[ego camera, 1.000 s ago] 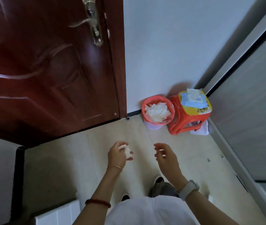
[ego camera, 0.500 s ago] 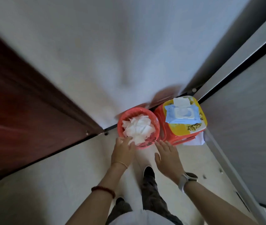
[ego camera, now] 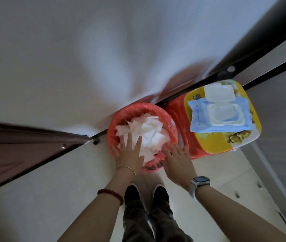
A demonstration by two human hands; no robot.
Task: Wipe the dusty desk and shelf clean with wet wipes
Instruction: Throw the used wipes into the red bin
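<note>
- Left hand (ego camera: 130, 152) flat, fingers straight, pressing used wipes (ego camera: 145, 131) in the red bin (ego camera: 114, 126).
- Right hand (ego camera: 177, 159) open, empty, at the bin's near rim.
- Wet-wipe pack (ego camera: 198, 117), lid open, on the stool (ego camera: 243, 137) up-right; right hand nearer.

Both forearms are extended fwd and down, roughly parallel, w/ palms turned downward. The left hand (ego camera: 130, 154) is held flat, fingers straight and slightly spread, thumb out to the side; a thin bangle is worn at the wrist and a bead bracelet further up the forearm. The right hand (ego camera: 178, 161) is likewise flattened, fingers straight and close together, w/ a smartwatch strapped on the wrist.
</note>
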